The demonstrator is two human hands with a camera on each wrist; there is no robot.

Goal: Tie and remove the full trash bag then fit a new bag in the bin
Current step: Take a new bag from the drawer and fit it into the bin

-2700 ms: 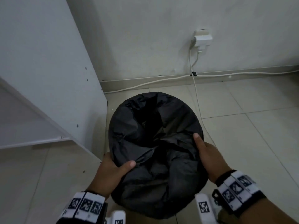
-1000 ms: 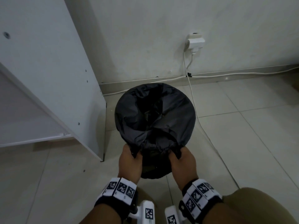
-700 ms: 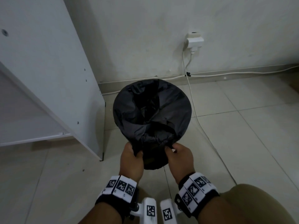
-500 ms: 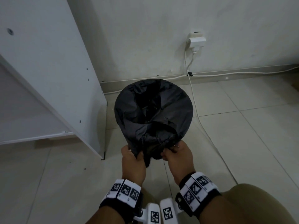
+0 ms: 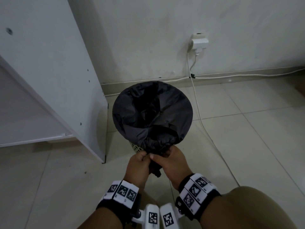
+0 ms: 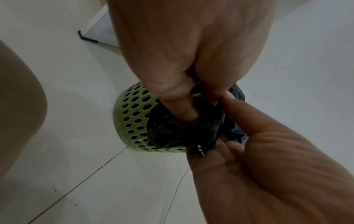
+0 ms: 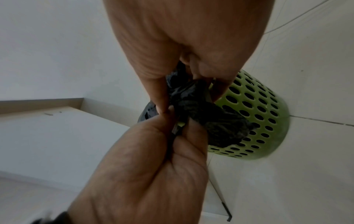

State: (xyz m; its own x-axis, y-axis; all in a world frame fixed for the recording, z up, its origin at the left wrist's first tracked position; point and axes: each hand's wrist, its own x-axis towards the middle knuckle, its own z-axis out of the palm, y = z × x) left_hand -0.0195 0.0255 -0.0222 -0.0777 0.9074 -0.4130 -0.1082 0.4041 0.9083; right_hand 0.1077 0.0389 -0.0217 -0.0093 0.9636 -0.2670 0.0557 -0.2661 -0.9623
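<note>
A black trash bag (image 5: 151, 113) lines a green perforated bin (image 5: 136, 147) on the tiled floor, its mouth stretched open over the rim. On the near side, slack bag film is bunched just under the rim. My left hand (image 5: 140, 164) and right hand (image 5: 171, 161) meet there, and both pinch that bunch. In the left wrist view, my left hand's fingers (image 6: 188, 112) dig into the gathered bag (image 6: 172, 131) against the bin (image 6: 130, 109). The right wrist view has my right hand (image 7: 193, 78) gripping the twisted bag (image 7: 210, 118) beside the bin (image 7: 258, 109).
A white cabinet panel (image 5: 49, 71) stands just left of the bin. A wall socket with an adapter (image 5: 198, 43) sits behind, and its white cable (image 5: 200, 119) runs down across the floor right of the bin. My knee (image 5: 247, 209) is at lower right.
My hands have come from the bin's sides to its near side and closed in on each other. The bag's loose edge is now gathered into one bunch between them.
</note>
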